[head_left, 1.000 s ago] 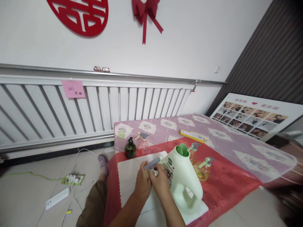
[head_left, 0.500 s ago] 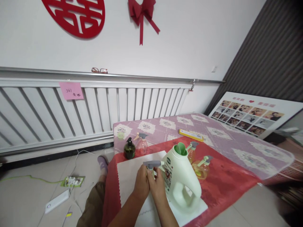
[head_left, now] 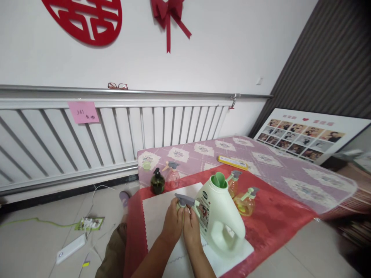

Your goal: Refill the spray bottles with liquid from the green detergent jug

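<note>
My left hand (head_left: 173,224) and my right hand (head_left: 191,226) are side by side, fingers closed around a spray bottle (head_left: 185,200). Its grey trigger head with a pale nozzle sticks up above my fingers; most of the body is hidden by my hands. Just to the right stands a large pale green jug (head_left: 216,208) with an open neck and a green spout inside. Beyond my left hand are a dark green pump bottle (head_left: 157,183) and a clear pink spray bottle (head_left: 173,178). Behind the jug stand two yellowish spray bottles, one (head_left: 245,202) nearer and one (head_left: 233,184) farther.
A white cloth (head_left: 155,216) lies on a red cloth (head_left: 278,208) over the bed-like surface. A light green cap (head_left: 146,165) and a yellow flat case (head_left: 233,162) lie farther back. A radiator (head_left: 162,127) lines the wall. Cables and a power strip (head_left: 71,249) are on the floor.
The held spray bottle's grey head has tilted, its nozzle end now lower. Both hands stay on it, and the whole view has shifted slightly.
</note>
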Demonstrator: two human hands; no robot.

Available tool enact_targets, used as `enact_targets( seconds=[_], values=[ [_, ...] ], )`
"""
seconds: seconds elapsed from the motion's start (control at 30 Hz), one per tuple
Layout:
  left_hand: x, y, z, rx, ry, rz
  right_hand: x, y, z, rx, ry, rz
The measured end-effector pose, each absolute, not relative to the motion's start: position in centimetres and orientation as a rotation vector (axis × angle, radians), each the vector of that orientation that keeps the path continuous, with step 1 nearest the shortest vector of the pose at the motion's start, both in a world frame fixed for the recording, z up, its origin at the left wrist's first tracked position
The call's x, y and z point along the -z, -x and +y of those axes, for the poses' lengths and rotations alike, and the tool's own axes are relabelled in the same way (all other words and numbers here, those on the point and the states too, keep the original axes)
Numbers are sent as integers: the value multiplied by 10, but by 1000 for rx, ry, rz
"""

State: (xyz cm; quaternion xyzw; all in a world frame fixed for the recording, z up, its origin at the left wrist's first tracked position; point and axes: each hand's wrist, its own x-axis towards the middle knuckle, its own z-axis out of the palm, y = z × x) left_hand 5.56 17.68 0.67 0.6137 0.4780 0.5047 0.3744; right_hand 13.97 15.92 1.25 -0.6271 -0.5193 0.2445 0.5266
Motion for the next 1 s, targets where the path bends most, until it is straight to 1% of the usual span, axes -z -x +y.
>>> enact_targets(
  seconds=[0.2,0.3,0.47,0.67,0.87,1.0],
  values=[
    [-9,-51,181,-1264,-1559,1217,-10,-141,158,-549,1491,-1254],
    [-4,-49,184,-1255,-1526,1221,-6,-145,158,-613,1484,-1228],
    [-2,-48,184,-1249,-1556,1183,-4,-149,162,-598,1331,-1301],
    [-15,-46,182,-1290,-1544,1133,-3,-150,168,-760,1295,-1241],
    [-20,-30,191,-1173,-1594,943,-5,-148,169,-794,1292,-1199],
    [-13,-22,194,-1120,-1464,838,-3,-147,172,-777,1296,-1173]
  ],
)
